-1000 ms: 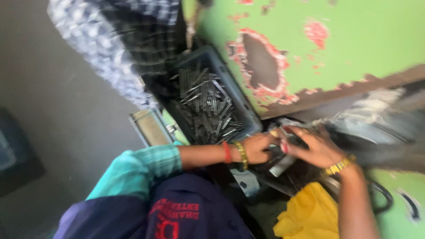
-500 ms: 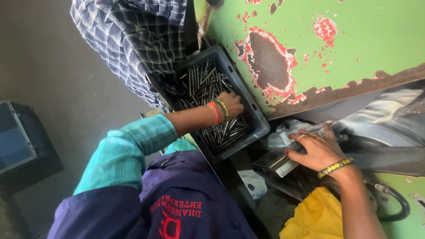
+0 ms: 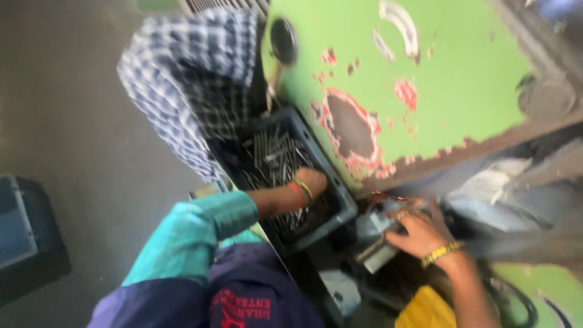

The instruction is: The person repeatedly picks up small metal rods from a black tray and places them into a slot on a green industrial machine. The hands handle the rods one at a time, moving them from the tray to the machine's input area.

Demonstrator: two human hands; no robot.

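Observation:
My left hand (image 3: 313, 182), with a teal sleeve and red and gold bangles, reaches down into a dark plastic crate (image 3: 341, 212). Its curled fingers are among the thin metal rods (image 3: 273, 159) that fill the crate; blur hides whether it grips any. My right hand (image 3: 419, 234), wearing a gold bracelet, lies over a pale grey metal piece (image 3: 378, 258) on the machine bed to the right of the crate, with its fingers wrapped on it.
A green machine panel (image 3: 437, 91) with chipped paint and red patches rises just behind the crate. A blue checked cloth (image 3: 200, 79) hangs over the crate's far side. A dark box (image 3: 24, 234) stands on the floor at left, and yellow cloth (image 3: 425, 310) lies at the bottom right.
My left hand left the machine beside the right hand, swung over to the crate and now sits among the rods. The right hand stayed on the grey piece. The view shifted.

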